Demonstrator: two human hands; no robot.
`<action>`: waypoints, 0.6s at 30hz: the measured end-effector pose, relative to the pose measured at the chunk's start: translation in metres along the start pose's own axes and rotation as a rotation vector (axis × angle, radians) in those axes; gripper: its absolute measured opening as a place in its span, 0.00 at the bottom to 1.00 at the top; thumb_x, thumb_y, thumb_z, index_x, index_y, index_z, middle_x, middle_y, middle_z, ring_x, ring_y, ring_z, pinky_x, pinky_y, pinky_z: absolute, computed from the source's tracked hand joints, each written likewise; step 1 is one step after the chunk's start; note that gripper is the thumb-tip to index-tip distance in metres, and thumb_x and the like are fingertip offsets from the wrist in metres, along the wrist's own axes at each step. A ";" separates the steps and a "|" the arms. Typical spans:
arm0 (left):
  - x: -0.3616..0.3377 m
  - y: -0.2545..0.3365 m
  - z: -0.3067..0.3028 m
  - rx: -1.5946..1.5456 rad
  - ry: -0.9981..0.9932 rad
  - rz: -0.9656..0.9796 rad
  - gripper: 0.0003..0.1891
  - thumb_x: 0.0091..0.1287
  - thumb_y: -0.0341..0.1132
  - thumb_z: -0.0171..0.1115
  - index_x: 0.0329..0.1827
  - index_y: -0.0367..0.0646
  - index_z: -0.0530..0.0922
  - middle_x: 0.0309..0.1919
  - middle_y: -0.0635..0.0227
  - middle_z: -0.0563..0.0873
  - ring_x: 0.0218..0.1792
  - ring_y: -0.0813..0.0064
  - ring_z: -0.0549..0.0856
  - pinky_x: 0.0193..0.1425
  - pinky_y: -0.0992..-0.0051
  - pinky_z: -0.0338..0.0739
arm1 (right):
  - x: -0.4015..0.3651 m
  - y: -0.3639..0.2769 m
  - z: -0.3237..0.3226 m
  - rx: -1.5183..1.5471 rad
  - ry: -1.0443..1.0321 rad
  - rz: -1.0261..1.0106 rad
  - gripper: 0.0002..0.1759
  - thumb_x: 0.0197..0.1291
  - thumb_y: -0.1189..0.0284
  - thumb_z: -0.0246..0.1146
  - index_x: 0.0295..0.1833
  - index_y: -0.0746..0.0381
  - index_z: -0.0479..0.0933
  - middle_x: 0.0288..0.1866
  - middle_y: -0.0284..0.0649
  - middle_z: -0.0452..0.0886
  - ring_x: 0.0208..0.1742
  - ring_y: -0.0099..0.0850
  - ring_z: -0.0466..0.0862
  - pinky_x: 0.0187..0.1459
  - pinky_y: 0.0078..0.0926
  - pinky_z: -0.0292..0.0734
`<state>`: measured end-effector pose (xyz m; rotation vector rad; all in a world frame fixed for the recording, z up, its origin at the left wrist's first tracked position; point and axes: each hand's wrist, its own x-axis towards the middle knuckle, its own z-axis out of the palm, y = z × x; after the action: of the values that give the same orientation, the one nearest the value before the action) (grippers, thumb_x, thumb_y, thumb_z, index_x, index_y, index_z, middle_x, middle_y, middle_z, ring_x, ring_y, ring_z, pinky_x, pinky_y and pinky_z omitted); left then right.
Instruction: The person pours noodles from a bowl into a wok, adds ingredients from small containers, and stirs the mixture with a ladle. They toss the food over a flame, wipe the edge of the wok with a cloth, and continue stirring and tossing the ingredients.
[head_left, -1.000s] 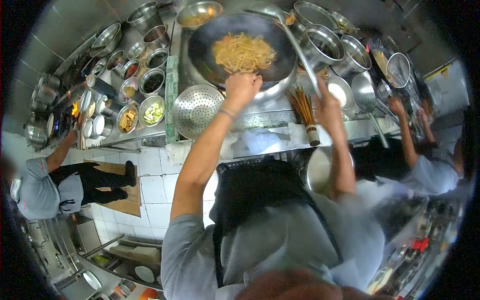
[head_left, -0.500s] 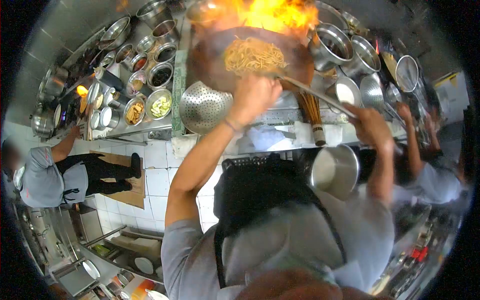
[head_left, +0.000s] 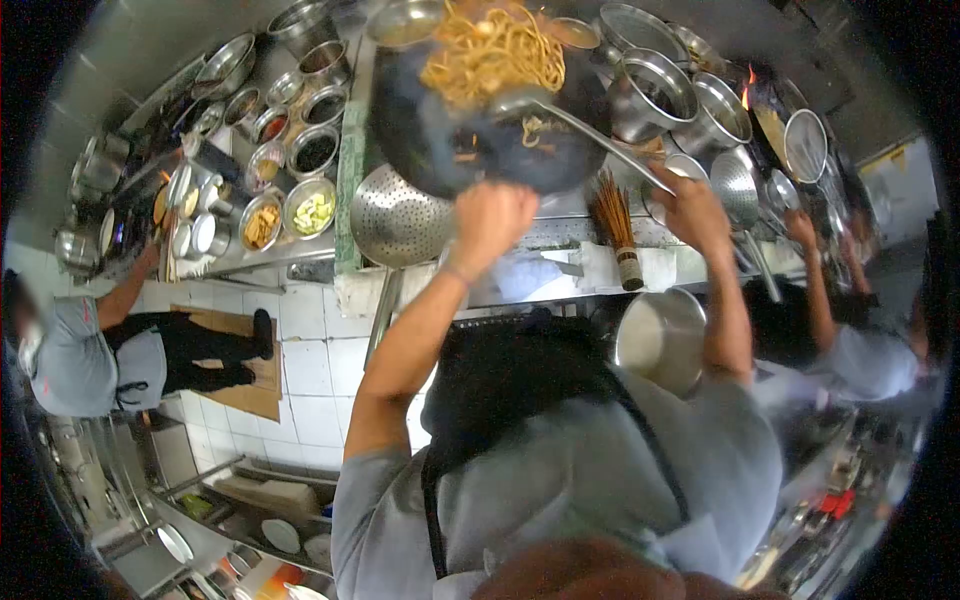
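Noodles (head_left: pixel 495 55) are in the air over the far part of a dark wok (head_left: pixel 430 150), with a small clump (head_left: pixel 540 132) lower down inside it. My left hand (head_left: pixel 492 225) is closed at the wok's near edge; the handle or rim it holds is hidden under the fingers. In my right hand (head_left: pixel 690 208) is the handle of a metal ladle (head_left: pixel 600 140), whose bowl reaches into the wok beside the noodles. Thin smoke hangs over the wok.
A perforated strainer (head_left: pixel 400 215) lies left of the wok and a bamboo brush (head_left: pixel 617 235) right. Ingredient bowls (head_left: pixel 310 208) stand at left, metal pots (head_left: pixel 655 95) at right. One person (head_left: pixel 90 350) stands at left; another person's arms (head_left: pixel 820 270) show at right.
The noodles have risen from the wok toward the far side. The big flames behind it have died down. My left hand has moved slightly nearer, and my right hand left and up with the ladle.
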<state>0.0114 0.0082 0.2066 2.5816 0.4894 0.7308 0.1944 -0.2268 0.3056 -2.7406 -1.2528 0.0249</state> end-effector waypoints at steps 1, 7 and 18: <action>0.016 -0.004 0.002 -0.010 0.053 -0.022 0.18 0.64 0.42 0.60 0.18 0.44 0.84 0.18 0.52 0.83 0.21 0.48 0.84 0.30 0.56 0.81 | -0.009 0.005 -0.005 -0.010 0.002 -0.015 0.24 0.65 0.67 0.62 0.67 0.44 0.75 0.42 0.55 0.85 0.45 0.56 0.85 0.46 0.53 0.79; 0.039 0.014 -0.034 -0.054 0.093 0.135 0.17 0.62 0.43 0.60 0.20 0.44 0.85 0.20 0.50 0.83 0.22 0.46 0.84 0.30 0.53 0.80 | -0.031 -0.029 -0.048 -0.129 -0.131 0.042 0.26 0.64 0.67 0.63 0.68 0.40 0.74 0.44 0.55 0.85 0.46 0.54 0.85 0.46 0.52 0.80; -0.013 0.002 -0.002 -0.002 -0.109 0.043 0.18 0.65 0.45 0.58 0.22 0.45 0.86 0.20 0.50 0.85 0.22 0.48 0.85 0.33 0.53 0.82 | 0.030 -0.040 0.007 0.046 0.075 0.093 0.25 0.64 0.67 0.61 0.68 0.42 0.75 0.48 0.55 0.84 0.48 0.53 0.85 0.48 0.51 0.79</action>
<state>-0.0001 0.0015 0.2038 2.6210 0.4003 0.6002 0.1834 -0.1778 0.3051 -2.7312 -1.0925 -0.0391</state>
